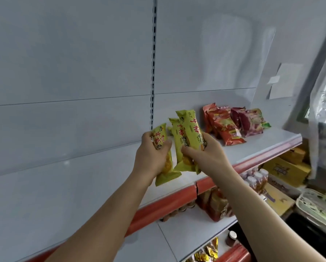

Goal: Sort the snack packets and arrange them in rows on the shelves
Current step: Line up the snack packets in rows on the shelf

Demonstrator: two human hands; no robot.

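gripping one yellow packet (163, 154), left hand (151, 157); right hand (203, 154) clasps two yellow packets (186, 137) over shelf (252, 148) holding red packets (222, 125).

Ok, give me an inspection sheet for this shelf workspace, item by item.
Surface: white top shelf with a red front strip.
Job's things: yellow packets held above the shelf; red packets and purple packets lie at its right end.
Clutter: a white paper on the back panel.
Grippers: left hand grips one yellow packet; right hand grips two.
Cables: nothing seen.
Surroundings: stocked lower shelves, cardboard boxes, bottles.
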